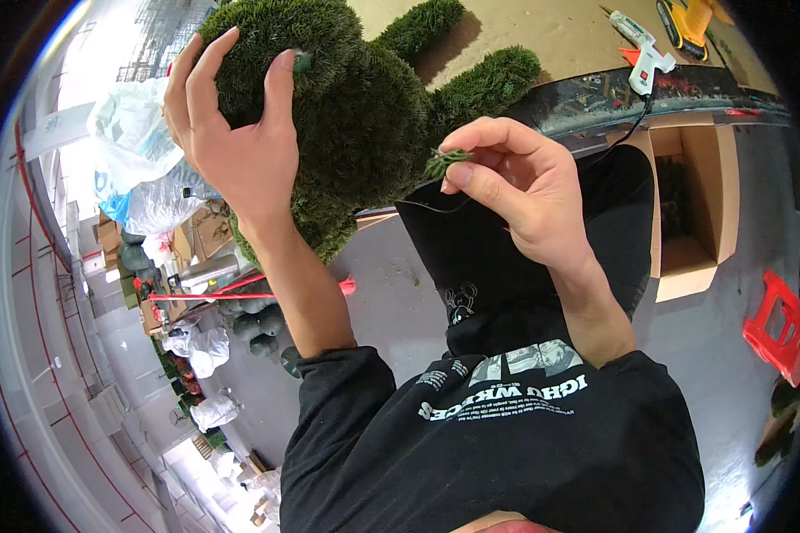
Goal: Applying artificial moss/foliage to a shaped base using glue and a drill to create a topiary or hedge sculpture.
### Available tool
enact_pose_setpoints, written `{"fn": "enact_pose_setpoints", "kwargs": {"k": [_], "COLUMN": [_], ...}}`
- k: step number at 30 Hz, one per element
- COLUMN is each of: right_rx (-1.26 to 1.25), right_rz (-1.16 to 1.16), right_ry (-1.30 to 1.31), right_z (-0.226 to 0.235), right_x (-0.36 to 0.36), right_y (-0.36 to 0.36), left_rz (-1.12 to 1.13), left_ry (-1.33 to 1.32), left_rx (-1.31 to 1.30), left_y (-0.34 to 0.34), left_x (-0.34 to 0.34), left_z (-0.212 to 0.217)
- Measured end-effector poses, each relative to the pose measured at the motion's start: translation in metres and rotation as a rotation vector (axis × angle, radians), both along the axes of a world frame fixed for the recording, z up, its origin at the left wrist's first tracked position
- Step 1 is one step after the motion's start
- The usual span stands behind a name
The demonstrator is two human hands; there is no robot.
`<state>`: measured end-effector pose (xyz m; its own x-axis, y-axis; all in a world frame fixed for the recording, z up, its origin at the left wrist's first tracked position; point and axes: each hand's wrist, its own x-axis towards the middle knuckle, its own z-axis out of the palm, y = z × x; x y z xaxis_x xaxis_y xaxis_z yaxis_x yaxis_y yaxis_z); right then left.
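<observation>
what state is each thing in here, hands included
left hand: fingers spread, touching the grassy figure
right hand: closed in a pinch
green tuft: held by the right hand
grassy figure: under the left hand
glue gun: lying down, cord attached, heat unclear
cardboard box: open

Near the desk [542, 27], I observe 1 cardboard box [727, 182], open. At far right: 1 red plastic piece [762, 333] with a cutout. At left: white plastic bagging [133, 124], 1 silver cylinder [213, 271] and grouped dark round objects [262, 345].
</observation>
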<state>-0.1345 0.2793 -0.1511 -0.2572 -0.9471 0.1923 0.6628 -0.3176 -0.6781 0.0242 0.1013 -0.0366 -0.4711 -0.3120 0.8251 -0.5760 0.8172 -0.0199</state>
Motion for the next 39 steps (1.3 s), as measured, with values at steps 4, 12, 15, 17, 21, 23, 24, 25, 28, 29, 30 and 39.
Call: {"fn": "enact_pose_setpoints", "kwargs": {"k": [4,12,15,17,21,23,24,25,28,29,30,39], "right_rx": [0.041,-0.208,-0.202,-0.205,-0.204,-0.223,-0.244,-0.257,-0.244,-0.245,-0.228,-0.123], "right_rz": [-0.018,-0.131,-0.136,-0.135,-0.164,-0.199,-0.231,-0.266,-0.221,-0.217,-0.171,-0.275], "right_ry": [0.108,0.254,0.278,0.29,0.388,0.436,0.482,0.492,0.497,0.498,0.449,0.45], "right_z": [0.015,0.036,0.038,0.04,0.041,0.042,0.043,0.043,0.045,0.044,0.041,0.042], "right_x": [-0.002,0.011,0.021,0.025,0.025,0.029,0.032,0.035,0.034,0.035,0.035,0.01], "right_y": [-0.019,-0.083,-0.086,-0.086,-0.081,-0.081,-0.08,-0.079,-0.077,-0.077,-0.077,-0.09], "left_rz": [-0.043,-0.043,-0.041,-0.042,-0.049,-0.041,-0.059,-0.078,-0.095,-0.092,-0.074,-0.051], "left_ry": [-0.003,-0.011,-0.014,-0.018,-0.024,-0.034,-0.021,-0.008,0.017,0.019,-0.018,-0.097], "left_rx": [-0.046,-0.018,-0.014,-0.013,-0.003,-0.004,0.027,0.058,0.122,0.122,0.1,0.022], "left_y": [-0.003,-0.003,-0.003,-0.003,-0.005,-0.006,-0.004,-0.002,0.0,0.0,0.0,-0.002], "left_x": [0.001,0.002,0.002,0.003,0.006,0.006,0.006,0.006,0.006,0.007,0.008,0.007], "left_z": [-0.001,-0.001,0.0,0.0,-0.002,-0.003,-0.002,-0.001,0.002,0.005,0.008,0.018]}}
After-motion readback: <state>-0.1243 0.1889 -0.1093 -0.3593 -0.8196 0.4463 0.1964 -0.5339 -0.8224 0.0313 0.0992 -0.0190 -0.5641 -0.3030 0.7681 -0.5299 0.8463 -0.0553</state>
